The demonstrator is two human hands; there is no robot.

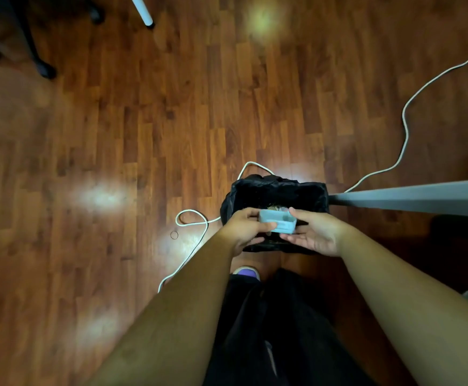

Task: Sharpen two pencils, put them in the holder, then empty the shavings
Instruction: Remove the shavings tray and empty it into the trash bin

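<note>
Both hands, left hand [244,228] and right hand [317,236], clamp the pale blue shavings tray [278,222] from its two short ends, long axis left-right, directly above the black-lined bin [277,188] at lower centre.
</note>
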